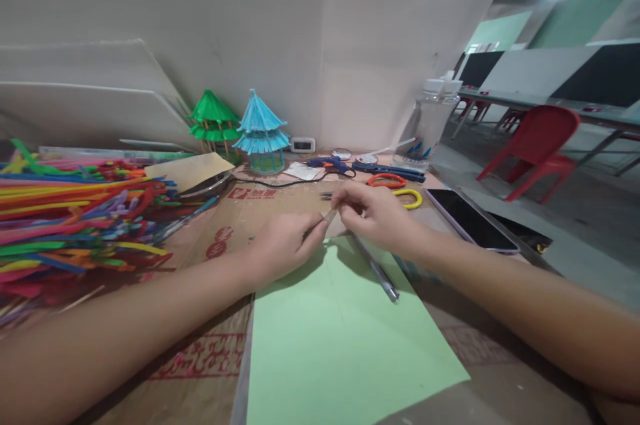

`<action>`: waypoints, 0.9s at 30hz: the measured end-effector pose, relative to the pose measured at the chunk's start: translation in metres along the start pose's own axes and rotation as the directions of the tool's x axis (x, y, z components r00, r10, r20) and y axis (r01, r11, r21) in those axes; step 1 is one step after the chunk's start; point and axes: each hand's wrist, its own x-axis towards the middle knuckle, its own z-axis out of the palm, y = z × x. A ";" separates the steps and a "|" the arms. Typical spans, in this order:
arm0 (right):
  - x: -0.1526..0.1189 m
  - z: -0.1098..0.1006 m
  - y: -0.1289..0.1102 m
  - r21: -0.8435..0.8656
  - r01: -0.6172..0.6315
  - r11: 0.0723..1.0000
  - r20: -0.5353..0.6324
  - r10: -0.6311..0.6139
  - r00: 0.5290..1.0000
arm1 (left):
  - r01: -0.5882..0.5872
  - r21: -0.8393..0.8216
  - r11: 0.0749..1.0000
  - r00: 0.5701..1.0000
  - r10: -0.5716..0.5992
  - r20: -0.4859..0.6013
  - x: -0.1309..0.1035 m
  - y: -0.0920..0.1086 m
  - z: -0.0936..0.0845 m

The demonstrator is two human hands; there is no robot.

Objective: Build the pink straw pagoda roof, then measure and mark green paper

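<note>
My left hand (285,245) and my right hand (375,217) meet just above the far edge of a light green sheet of paper (345,351). Between their fingertips is a small, thin, pale piece (331,215), pinched from both sides. Its exact kind is too small to make out. A grey pen (379,269) lies on the sheet below my right hand, its far end hidden by that hand. Scissors with an orange (386,179) and a yellow handle loop lie just behind my right hand, which partly covers them.
Colourful pipe cleaners (75,218) are heaped at the left. Behind stand a green pagoda model (213,121) and a blue one (261,128), a blue glue gun (330,163) and a clear bottle (430,121). A phone (473,218) lies right. Printed cardboard (265,205) covers the table.
</note>
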 end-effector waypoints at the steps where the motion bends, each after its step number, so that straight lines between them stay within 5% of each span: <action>1: 0.000 0.001 0.001 0.018 -0.005 1.000 -0.006 0.005 1.000 | 0.005 -0.005 1.000 1.000 -0.005 -0.007 0.000 0.000 0.000; 14: -0.001 0.003 0.003 -0.002 -0.068 0.998 0.050 0.068 0.996 | 0.024 -0.042 0.999 1.000 -0.023 0.012 0.000 0.000 0.002; 17: -0.002 0.005 0.004 0.176 -0.106 0.979 0.005 0.107 0.994 | 0.044 -0.110 0.993 0.999 -0.044 0.008 0.000 0.002 0.000; 21: -0.004 0.014 0.006 0.499 -0.217 0.839 -0.055 0.280 0.958 | 0.094 -0.239 0.966 0.993 -0.107 -0.043 0.002 0.001 -0.001; 27: -0.005 0.032 0.012 0.603 -0.346 0.719 0.068 0.385 0.920 | 0.154 -0.428 0.890 0.979 -0.197 -0.058 0.007 -0.005 0.000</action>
